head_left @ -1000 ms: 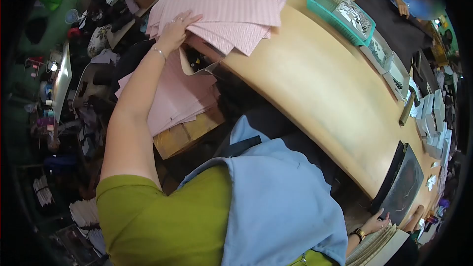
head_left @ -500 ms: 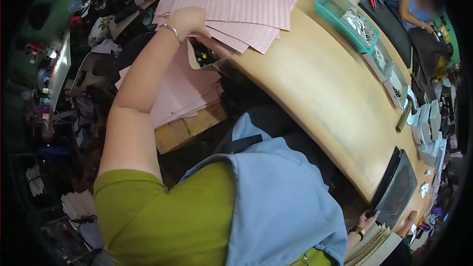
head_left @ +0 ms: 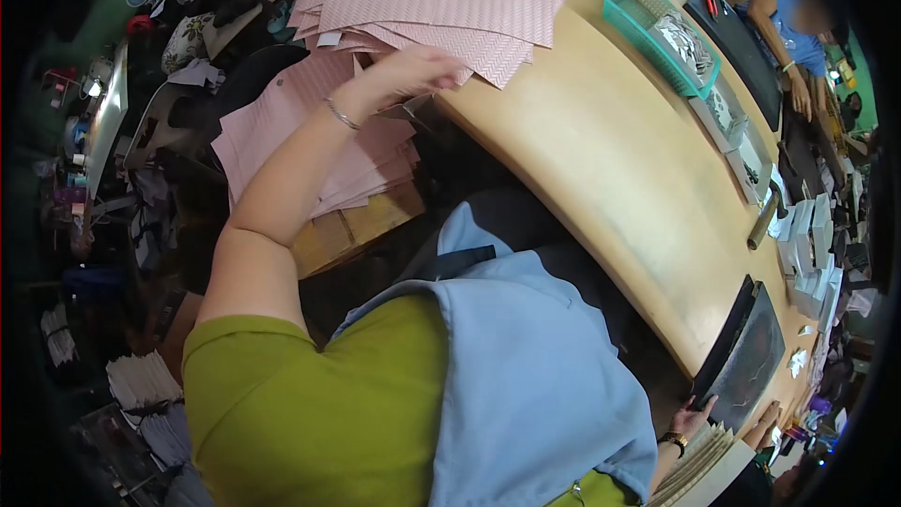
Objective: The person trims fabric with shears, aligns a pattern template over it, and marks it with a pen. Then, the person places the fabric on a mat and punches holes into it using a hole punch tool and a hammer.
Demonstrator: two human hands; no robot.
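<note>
At the left end of the pale wooden table [head_left: 582,141], a fanned stack of pink patterned sheets [head_left: 441,0] lies flat, the left hand [head_left: 413,75] at its lower edge. That hand is slightly bent; whether it pinches a sheet cannot be told. Below, a lower pile of pink sheets [head_left: 361,164] rests on a cardboard box [head_left: 352,237], contents hidden. The right hand [head_left: 693,419] is at the lower edge of a black board [head_left: 751,357]; whether it grips cannot be told. Across the table, a teal plastic basket [head_left: 648,54] holds heaped silvery-white pieces [head_left: 683,42]. Next to it, a shallow tray [head_left: 709,127] contains pale pieces [head_left: 721,111], and a second tray [head_left: 751,145] contains small dark parts [head_left: 752,175]. White boxes [head_left: 815,230] stand farther along, contents unclear
</note>
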